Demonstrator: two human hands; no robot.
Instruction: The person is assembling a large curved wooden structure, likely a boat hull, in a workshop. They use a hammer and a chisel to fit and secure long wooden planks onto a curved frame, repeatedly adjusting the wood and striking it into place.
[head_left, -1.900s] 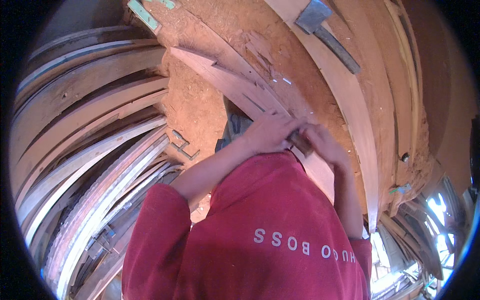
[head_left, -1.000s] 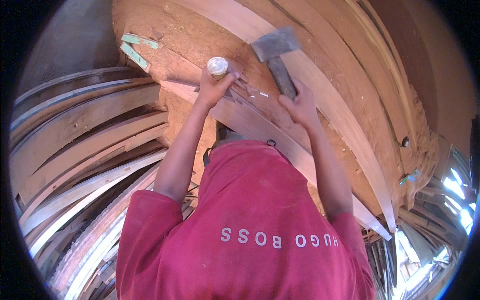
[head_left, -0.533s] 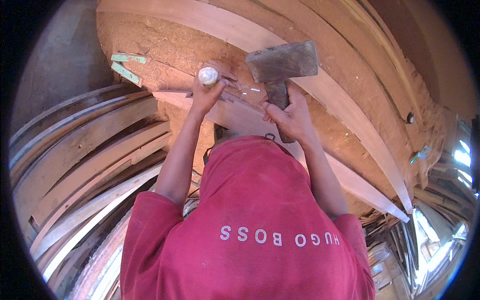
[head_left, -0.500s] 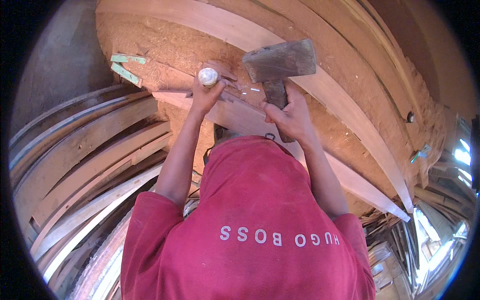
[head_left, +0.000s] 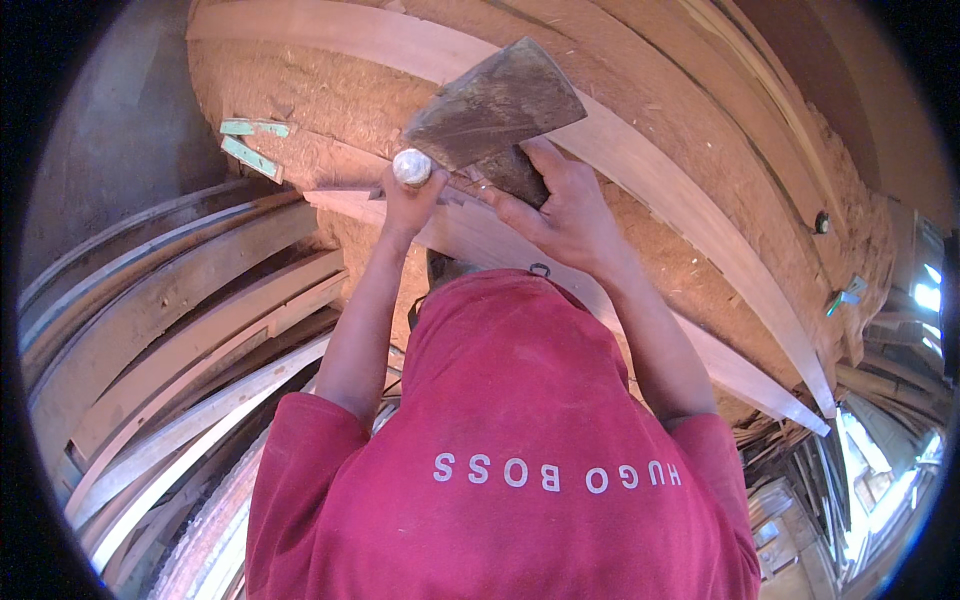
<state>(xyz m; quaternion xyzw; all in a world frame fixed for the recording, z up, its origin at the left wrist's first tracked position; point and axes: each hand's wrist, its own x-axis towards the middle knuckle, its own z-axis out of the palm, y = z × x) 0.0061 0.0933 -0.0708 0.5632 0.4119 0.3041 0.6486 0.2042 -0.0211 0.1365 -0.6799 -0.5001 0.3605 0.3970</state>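
My left hand (head_left: 407, 210) is closed around an upright chisel (head_left: 411, 167); I see its round, pale handle end from above, while the blade is hidden. My right hand (head_left: 575, 222) grips the short handle of a dark wooden mallet (head_left: 500, 105). The mallet's blocky head is tilted, its lower left corner beside the chisel's handle end; whether they touch I cannot tell. Beneath both hands lies a reddish wooden plank (head_left: 475, 235), with notches and splinters near my left hand.
A long, curved pale board (head_left: 700, 240) sweeps across the sawdust-covered floor (head_left: 330, 85) beyond my hands. Two mint-green strips (head_left: 252, 160) lie at the left. Curved planks (head_left: 170, 300) are stacked along the left side. A small green object (head_left: 846, 296) sits at the far right.
The mallet has swung left toward the chisel's handle end, its head now looking larger and more tilted. My right hand has turned with it. My left hand stays nearly in place.
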